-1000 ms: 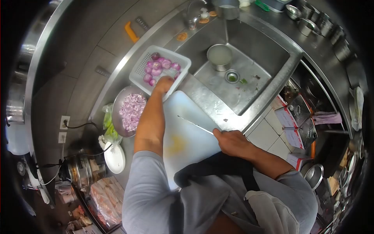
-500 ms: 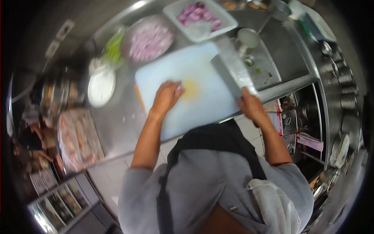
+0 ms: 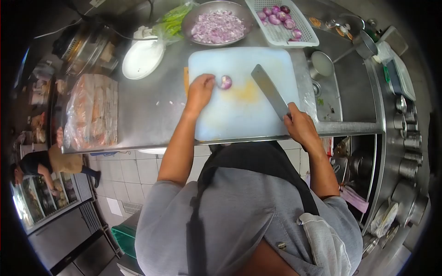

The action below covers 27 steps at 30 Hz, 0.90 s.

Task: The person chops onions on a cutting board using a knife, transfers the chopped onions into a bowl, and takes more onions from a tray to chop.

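A small peeled red onion (image 3: 226, 82) rests on the white cutting board (image 3: 248, 124), left of a yellowish stain. Just left of the onion is my left hand (image 3: 201, 93), its fingers loosely bent and a narrow gap between fingertips and onion. My right hand (image 3: 301, 125) is closed round the handle of a cleaver (image 3: 270, 90) at the board's right edge. Its broad blade points away and to the left, over the board. Beyond the board stand a metal bowl of chopped red onion (image 3: 218, 27) and a white perforated basket (image 3: 304, 42) holding several whole peeled onions.
A white oval dish (image 3: 142, 59) and bagged green vegetables (image 3: 172, 23) lie back left. Farther left is a plastic-wrapped package (image 3: 92, 112). A metal sink (image 3: 352, 92) with a pot (image 3: 321, 64) is on the right. Another person (image 3: 46, 163) bends at the far left.
My left hand has moved off the onion, which now shows on the board. My right hand still grips the cleaver. The head view has shifted, and another person shows more clearly at left.
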Each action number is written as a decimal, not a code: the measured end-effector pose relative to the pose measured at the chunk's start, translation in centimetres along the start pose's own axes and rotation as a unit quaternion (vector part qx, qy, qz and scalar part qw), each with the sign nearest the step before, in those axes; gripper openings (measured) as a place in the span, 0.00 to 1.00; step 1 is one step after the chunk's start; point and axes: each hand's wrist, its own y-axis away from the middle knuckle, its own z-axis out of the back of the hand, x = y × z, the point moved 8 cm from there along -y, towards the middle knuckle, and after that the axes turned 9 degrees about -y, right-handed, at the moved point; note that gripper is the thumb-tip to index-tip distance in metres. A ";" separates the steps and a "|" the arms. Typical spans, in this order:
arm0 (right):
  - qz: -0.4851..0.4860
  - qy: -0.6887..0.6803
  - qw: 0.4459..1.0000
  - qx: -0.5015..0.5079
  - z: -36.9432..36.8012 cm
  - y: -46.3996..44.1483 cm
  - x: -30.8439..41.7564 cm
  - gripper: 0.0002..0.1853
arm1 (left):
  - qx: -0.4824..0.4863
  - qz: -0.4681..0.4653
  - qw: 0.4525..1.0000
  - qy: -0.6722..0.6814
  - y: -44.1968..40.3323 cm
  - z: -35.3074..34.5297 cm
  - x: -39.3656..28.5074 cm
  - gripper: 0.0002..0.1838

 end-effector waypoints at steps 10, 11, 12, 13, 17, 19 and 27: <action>0.083 0.065 0.994 -0.030 1.2 -1.5 1.3 0.26 | -0.088 -0.111 0.983 -0.115 2.7 -3.1 -6.5 0.12; 0.106 0.063 0.992 -0.038 1.1 -2.0 0.6 0.27 | -0.118 -0.117 0.981 -0.104 3.0 -2.8 -6.5 0.10; 0.089 0.076 0.993 -0.020 0.9 -2.7 0.3 0.28 | -0.104 -0.135 0.982 -0.085 2.9 -3.2 -5.8 0.10; 0.066 0.094 0.993 -0.001 0.8 -3.1 -0.5 0.28 | -0.112 -0.130 0.977 -0.126 3.0 -3.3 -5.0 0.14; 0.170 0.101 0.980 0.020 -1.2 -4.5 -3.8 0.30 | -0.096 -0.057 0.976 -0.189 4.0 -0.8 -5.1 0.19; 0.145 0.114 0.981 0.057 -1.0 -4.5 -3.6 0.30 | -0.087 -0.042 0.972 -0.214 4.4 -1.1 -4.8 0.20; 0.126 0.086 0.973 0.173 -0.9 -5.5 -4.0 0.34 | -0.240 0.055 0.969 -0.005 9.3 2.0 -0.9 0.09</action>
